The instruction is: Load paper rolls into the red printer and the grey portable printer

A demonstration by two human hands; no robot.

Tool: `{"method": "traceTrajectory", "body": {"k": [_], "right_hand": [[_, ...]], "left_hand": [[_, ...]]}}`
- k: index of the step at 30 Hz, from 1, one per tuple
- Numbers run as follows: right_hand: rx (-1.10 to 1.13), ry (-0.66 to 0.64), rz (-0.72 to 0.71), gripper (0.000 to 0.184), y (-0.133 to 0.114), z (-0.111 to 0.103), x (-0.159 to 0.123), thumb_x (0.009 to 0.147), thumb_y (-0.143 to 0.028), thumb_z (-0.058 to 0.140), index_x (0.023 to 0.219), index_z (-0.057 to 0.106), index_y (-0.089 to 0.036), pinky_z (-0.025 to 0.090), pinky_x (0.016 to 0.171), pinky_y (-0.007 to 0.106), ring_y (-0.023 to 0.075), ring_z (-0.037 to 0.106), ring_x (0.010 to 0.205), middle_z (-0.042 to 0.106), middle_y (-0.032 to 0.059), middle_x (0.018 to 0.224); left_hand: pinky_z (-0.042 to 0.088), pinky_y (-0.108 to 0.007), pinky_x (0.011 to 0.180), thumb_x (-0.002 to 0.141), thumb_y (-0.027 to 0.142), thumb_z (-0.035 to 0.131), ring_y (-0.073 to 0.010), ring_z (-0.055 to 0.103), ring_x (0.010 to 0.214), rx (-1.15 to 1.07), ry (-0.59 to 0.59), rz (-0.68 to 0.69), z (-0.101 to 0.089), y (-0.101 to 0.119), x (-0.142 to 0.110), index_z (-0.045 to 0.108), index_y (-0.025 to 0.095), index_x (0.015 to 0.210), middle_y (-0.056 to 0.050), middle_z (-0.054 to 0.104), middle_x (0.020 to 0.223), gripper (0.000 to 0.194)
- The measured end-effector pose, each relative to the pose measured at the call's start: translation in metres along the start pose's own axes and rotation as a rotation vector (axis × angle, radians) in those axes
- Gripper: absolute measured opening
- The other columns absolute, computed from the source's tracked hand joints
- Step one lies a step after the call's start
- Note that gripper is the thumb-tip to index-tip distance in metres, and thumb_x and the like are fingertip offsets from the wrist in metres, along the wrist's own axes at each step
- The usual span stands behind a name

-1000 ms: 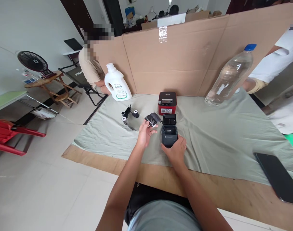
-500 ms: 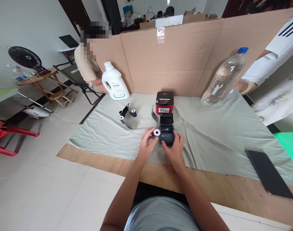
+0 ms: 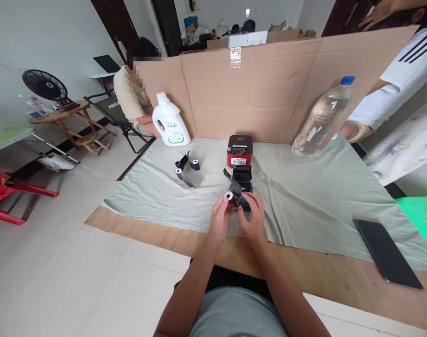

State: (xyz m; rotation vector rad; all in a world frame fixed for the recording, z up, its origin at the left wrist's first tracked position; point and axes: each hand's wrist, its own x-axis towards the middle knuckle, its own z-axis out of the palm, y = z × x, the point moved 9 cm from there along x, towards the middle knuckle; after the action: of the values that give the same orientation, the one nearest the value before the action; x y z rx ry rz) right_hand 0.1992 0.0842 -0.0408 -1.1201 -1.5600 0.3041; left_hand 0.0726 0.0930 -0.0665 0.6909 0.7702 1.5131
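Note:
A dark-faced paper roll (image 3: 233,200) with a white core end is pinched in my left hand (image 3: 220,217), and its loose dark strip (image 3: 234,185) curls up and away. My right hand (image 3: 253,220) is closed at the roll's right end, its thumb against it; its other fingers reach over the right side of a small black printer (image 3: 242,174). That printer lies on the cloth with its lid raised, its lower body partly hidden by the roll and my hands. Just behind stands a red and black printer (image 3: 239,150).
Several dark paper rolls (image 3: 180,172) lie left on the cloth (image 3: 315,201). A white jug (image 3: 170,120) and a large water bottle (image 3: 322,117) stand before the cardboard screen (image 3: 241,93). A phone (image 3: 387,252) rests at right. People sit beyond.
The roll has tilted and moved right over the open black printer in my left hand. My right hand has shifted from the printer's side to the roll's end.

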Motion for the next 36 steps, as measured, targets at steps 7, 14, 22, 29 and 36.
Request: {"method": "traceTrajectory", "body": {"k": [7, 14, 22, 29, 36], "right_hand": [[0.070, 0.057, 0.085, 0.034, 0.010, -0.004, -0.001, 0.093, -0.025, 0.056, 0.126, 0.064, -0.024, 0.050, 0.102, 0.052, 0.0275, 0.060, 0.115, 0.062, 0.0113, 0.122], [0.103, 0.084, 0.178, 0.032, 0.022, -0.004, -0.003, 0.091, -0.023, 0.055, 0.122, 0.062, -0.021, 0.052, 0.095, 0.048, 0.0254, 0.061, 0.107, 0.061, 0.0108, 0.116], [0.090, 0.093, 0.219, 0.031, 0.035, -0.003, -0.004, 0.090, -0.024, 0.056, 0.121, 0.061, -0.020, 0.052, 0.091, 0.046, 0.0247, 0.060, 0.104, 0.062, 0.0107, 0.115], [0.096, 0.095, 0.238, 0.030, 0.034, -0.003, -0.004, 0.090, -0.024, 0.056, 0.120, 0.061, -0.021, 0.052, 0.090, 0.045, 0.0238, 0.060, 0.103, 0.062, 0.0103, 0.116], [0.103, 0.096, 0.239, 0.028, 0.036, -0.002, -0.005, 0.090, -0.023, 0.057, 0.118, 0.061, -0.021, 0.051, 0.090, 0.045, 0.0240, 0.060, 0.104, 0.062, 0.0100, 0.115]], "left_hand": [[0.049, -0.037, 0.108, 0.077, 0.026, 0.080, -0.0247, 0.061, 0.126, 0.380, 0.105, 0.152, -0.014, 0.010, 0.010, 0.059, 0.022, 0.130, -0.010, 0.061, 0.139, 0.058], [0.052, -0.049, 0.102, 0.080, 0.028, 0.076, -0.0330, 0.066, 0.115, 1.116, 0.219, 0.327, -0.007, 0.035, 0.032, 0.064, 0.016, 0.109, -0.015, 0.070, 0.113, 0.034], [0.052, -0.040, 0.105, 0.081, 0.022, 0.076, -0.0252, 0.065, 0.120, 1.006, 0.075, 0.321, 0.011, 0.031, 0.051, 0.053, 0.021, 0.135, -0.011, 0.068, 0.129, 0.058], [0.048, -0.044, 0.109, 0.080, 0.025, 0.078, -0.0302, 0.057, 0.128, 1.225, 0.150, 0.389, 0.011, 0.033, 0.053, 0.057, 0.019, 0.132, -0.013, 0.065, 0.129, 0.056], [0.049, -0.048, 0.105, 0.081, 0.028, 0.077, -0.0321, 0.062, 0.116, 1.377, 0.153, 0.385, 0.023, 0.018, 0.061, 0.060, 0.018, 0.125, -0.013, 0.070, 0.118, 0.049]]}}
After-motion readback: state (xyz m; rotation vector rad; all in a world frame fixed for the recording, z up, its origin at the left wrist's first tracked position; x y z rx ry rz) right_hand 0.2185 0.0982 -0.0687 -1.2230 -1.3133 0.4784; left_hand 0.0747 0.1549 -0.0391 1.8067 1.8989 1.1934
